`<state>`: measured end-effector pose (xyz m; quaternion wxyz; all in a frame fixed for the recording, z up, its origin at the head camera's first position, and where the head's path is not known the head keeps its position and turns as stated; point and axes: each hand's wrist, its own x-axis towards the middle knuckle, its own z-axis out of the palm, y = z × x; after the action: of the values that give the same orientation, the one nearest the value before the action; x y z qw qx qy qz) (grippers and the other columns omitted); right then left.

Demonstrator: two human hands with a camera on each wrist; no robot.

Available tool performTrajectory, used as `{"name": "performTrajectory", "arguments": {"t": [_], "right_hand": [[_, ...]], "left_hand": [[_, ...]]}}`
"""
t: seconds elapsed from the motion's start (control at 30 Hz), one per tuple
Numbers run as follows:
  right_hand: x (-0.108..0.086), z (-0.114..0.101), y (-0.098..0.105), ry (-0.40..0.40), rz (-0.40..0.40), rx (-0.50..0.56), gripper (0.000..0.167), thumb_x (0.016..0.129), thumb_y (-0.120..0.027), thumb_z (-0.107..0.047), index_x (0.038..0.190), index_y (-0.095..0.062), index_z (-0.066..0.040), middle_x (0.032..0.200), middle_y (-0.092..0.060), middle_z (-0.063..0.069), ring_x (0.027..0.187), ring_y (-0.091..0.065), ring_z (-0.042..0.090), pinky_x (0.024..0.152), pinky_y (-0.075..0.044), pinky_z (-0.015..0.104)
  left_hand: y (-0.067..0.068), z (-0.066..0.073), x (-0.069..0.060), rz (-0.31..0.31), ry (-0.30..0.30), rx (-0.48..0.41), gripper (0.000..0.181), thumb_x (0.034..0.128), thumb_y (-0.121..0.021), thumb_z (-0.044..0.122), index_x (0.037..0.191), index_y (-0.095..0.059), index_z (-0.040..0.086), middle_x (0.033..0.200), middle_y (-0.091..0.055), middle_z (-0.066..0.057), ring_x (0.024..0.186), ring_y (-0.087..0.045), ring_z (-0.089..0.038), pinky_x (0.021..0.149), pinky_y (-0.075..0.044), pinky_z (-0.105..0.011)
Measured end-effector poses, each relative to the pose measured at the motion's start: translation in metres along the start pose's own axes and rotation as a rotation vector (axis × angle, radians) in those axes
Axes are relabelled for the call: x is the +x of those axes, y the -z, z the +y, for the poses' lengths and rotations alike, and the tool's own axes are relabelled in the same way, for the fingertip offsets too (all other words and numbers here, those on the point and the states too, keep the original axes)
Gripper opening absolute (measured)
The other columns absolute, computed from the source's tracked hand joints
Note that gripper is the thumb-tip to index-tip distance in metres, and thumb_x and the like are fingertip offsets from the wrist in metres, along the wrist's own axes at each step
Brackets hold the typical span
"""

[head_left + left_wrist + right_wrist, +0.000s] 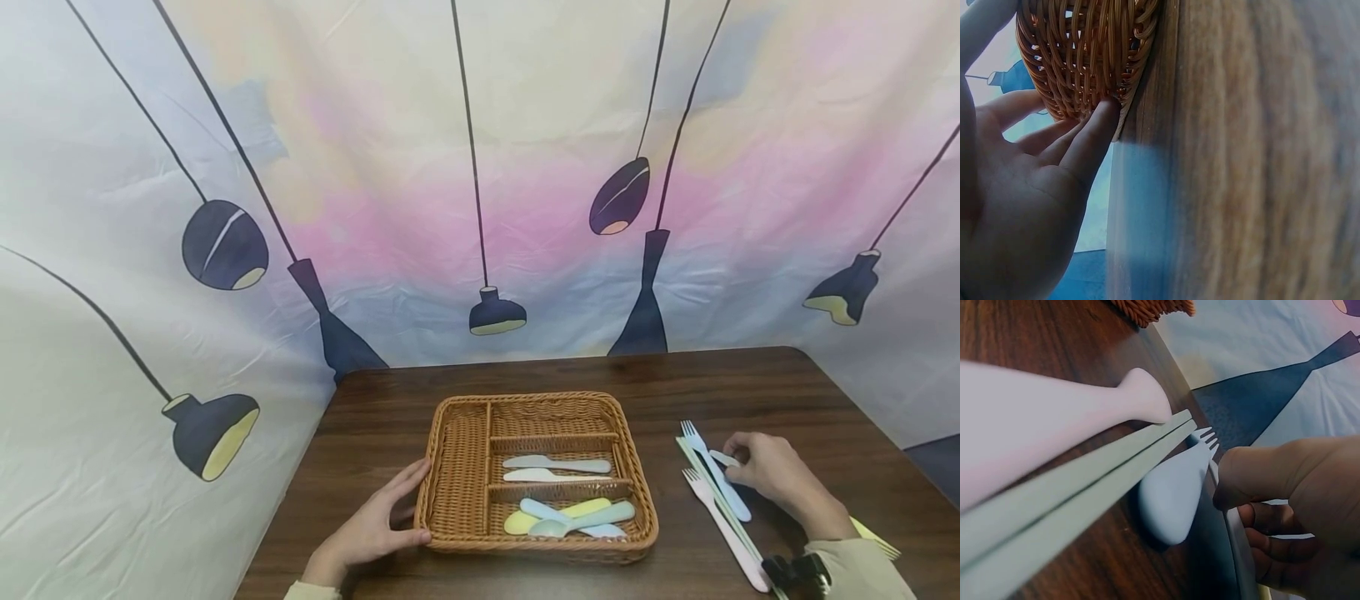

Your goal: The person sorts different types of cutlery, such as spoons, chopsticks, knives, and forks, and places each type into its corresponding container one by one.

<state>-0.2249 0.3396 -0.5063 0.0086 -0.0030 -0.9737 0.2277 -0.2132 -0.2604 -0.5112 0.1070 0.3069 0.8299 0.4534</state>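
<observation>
My left hand (375, 525) rests against the left side of a wicker cutlery basket (422, 500), its thumb near the front corner. In the left wrist view the fingers touch the outside of the woven wall. My right hand (776, 475) pinches a slim pale utensil (723, 458) between thumb and fingers; its kind is mostly hidden by the hand. Just left of that hand lie a light blue fork (723, 483), light green chopsticks (1085, 475) and a pale pink fork (723, 521). A yellow fork (873, 537) shows partly behind the right forearm.
In the basket's middle right compartment are a grey-blue knife (555, 463) and a white knife (543, 476). The front compartment holds a yellow spoon (517, 523), a green spoon (555, 527) and a crossing blue utensil (534, 507). A printed cloth (420, 208) hangs behind the wooden table (390, 400).
</observation>
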Motion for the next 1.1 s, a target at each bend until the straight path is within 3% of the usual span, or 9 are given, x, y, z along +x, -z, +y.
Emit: {"name": "performTrajectory", "arguments": {"t": [0.4, 1.1], "right_hand": [[0.0, -0.009, 0.011, 0.088, 0.08, -0.01, 0.024, 0.07, -0.074, -0.009, 0.092, -0.067, 0.0, 0.079, -0.063, 0.004, 0.07, -0.053, 0.017, 0.057, -0.044, 0.031], [0.011, -0.059, 0.041, 0.228, 0.192, 0.009, 0.021, 0.073, -0.071, -0.007, 0.093, -0.07, -0.004, 0.083, -0.064, 0.005, 0.073, -0.055, 0.017, 0.058, -0.045, 0.032]], "left_hand": [[0.0, 0.0, 0.0, 0.001, 0.017, -0.016, 0.093, 0.0846, -0.077, 0.02, 0.157, -0.019, 0.011, 0.161, -0.013, -0.02, 0.139, -0.023, -0.046, 0.097, -0.048, -0.023], [0.001, 0.001, 0.0, -0.006, 0.03, -0.02, 0.091, 0.0859, -0.076, 0.02, 0.157, -0.019, 0.013, 0.161, -0.012, -0.021, 0.14, -0.022, -0.046, 0.099, -0.05, -0.034]]}}
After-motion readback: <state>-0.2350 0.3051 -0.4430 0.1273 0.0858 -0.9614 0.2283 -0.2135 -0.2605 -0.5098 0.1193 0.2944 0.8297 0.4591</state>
